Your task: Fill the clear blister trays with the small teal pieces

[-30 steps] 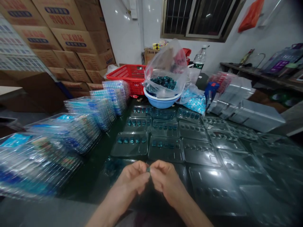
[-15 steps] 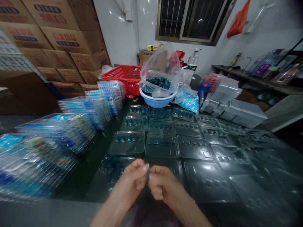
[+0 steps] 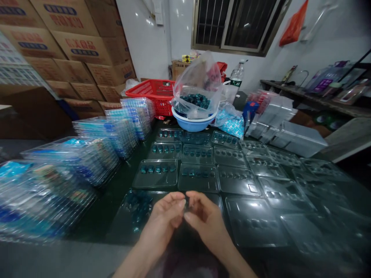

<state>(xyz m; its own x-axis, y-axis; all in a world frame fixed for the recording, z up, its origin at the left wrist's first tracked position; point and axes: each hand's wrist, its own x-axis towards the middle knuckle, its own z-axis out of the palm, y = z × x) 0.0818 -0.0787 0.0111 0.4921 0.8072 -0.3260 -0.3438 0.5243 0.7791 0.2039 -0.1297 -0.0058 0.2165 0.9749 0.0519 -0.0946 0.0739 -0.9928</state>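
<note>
Two hands show: one left hand (image 3: 162, 224) and one right hand (image 3: 207, 222), with one teal piece (image 3: 187, 202) between them. Beyond them lie at least nine clear trays (image 3: 198, 177), three rows of three, and about five stacks (image 3: 120, 133) of packed trays. There is one blue basin (image 3: 194, 122), one red basket (image 3: 150, 92), one water bottle (image 3: 237, 77), one window (image 3: 234, 27) and one orange bag (image 3: 293, 29).

Clear plastic trays (image 3: 156, 174) shine glossy; cardboard cartons (image 3: 78, 50) seem matt.
</note>
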